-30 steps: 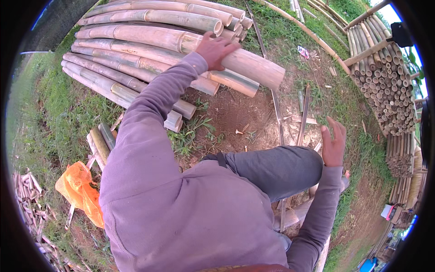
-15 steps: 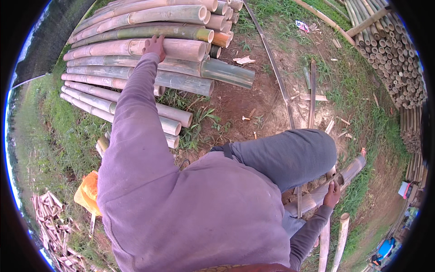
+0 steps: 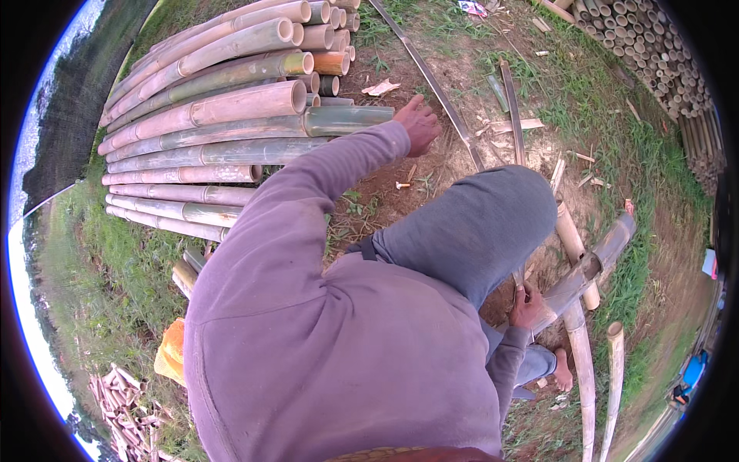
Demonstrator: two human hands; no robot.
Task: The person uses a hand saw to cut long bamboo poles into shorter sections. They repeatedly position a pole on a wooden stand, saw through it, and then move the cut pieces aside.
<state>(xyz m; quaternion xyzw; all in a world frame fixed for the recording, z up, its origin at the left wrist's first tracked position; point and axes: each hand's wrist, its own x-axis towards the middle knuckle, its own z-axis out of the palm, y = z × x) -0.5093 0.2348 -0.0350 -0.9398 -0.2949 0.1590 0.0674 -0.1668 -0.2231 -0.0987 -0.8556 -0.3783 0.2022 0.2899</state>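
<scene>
My left hand [image 3: 418,125] hangs over the bare soil just beyond the end of a green bamboo pole [image 3: 350,120], its fingers loosely apart and nothing visible in them. Down at the lower right, the fingers of my right hand [image 3: 527,308] are closed around the near end of a narrow split bamboo strip [image 3: 519,275]. That hand is beside a thick bamboo pole [image 3: 568,289], which has a notch cut in its top. My bent knee hides the middle of the strip. Two long, dark strips, a left one [image 3: 431,77] and a right one [image 3: 513,115], stretch away beyond the knee.
Stacked bamboo poles [image 3: 246,108] lie at the left. Another bamboo pile [image 3: 654,69] stands far right. Two thinner poles, one upright-looking [image 3: 613,369], are near my right side. An orange bag-like thing [image 3: 171,353] and cut bamboo pieces [image 3: 127,408] sit lower left.
My left hand has left the top of the pole stack and moved right, over the soil. My right hand has shifted left along the notched pole to the strip's end.
</scene>
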